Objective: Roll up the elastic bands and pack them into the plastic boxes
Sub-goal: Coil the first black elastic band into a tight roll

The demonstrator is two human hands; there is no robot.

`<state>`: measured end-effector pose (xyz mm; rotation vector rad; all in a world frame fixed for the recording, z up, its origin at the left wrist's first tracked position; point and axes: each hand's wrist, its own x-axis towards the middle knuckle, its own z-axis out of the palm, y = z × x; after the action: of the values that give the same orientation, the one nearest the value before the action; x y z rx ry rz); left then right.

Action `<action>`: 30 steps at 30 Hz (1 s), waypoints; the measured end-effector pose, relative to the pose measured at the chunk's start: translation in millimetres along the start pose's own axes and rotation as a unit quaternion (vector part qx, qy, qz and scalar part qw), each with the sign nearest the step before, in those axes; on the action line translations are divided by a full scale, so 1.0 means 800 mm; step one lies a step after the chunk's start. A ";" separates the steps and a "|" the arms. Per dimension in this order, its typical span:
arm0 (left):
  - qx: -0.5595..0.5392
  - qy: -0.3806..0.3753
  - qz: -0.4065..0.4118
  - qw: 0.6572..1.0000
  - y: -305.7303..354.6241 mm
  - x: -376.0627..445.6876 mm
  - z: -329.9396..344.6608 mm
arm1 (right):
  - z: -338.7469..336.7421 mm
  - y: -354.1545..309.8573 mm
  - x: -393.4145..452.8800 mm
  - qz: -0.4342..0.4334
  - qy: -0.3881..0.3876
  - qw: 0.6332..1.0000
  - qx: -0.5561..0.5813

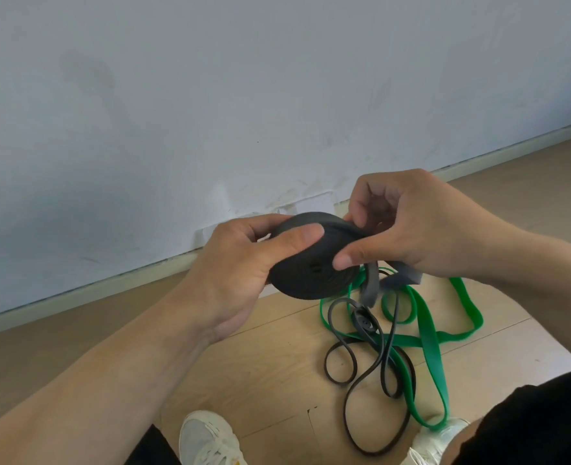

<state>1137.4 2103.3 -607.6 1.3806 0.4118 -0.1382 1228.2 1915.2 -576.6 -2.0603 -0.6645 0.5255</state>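
Black elastic band coil held above the wooden floor: left hand grips its rim, right hand pinches the loose tail; green band lies below.

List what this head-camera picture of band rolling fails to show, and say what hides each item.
Head view only:
- Plastic boxes: none in frame.
- Loose tail of the grey band roll: blurred by motion below the right hand.
- Far side of the roll: covered by the left hand.
- Green band and thin black band: near ends cut off by shoes and knee.
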 end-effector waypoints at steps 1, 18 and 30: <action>-0.015 0.008 -0.010 1.000 0.001 0.000 0.001 | -0.002 0.001 0.000 0.005 -0.004 1.000 0.010; 0.136 0.007 -0.013 0.991 0.002 0.002 -0.008 | -0.015 0.001 -0.003 0.018 -0.035 0.996 -0.080; 0.029 0.038 0.019 0.999 0.005 0.003 -0.016 | 0.017 0.003 -0.016 0.008 0.024 0.999 0.032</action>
<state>1138.4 2116.5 -606.0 1.4526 0.4479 -0.0674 1211.5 1914.3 -584.4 -2.0145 -0.5952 0.4979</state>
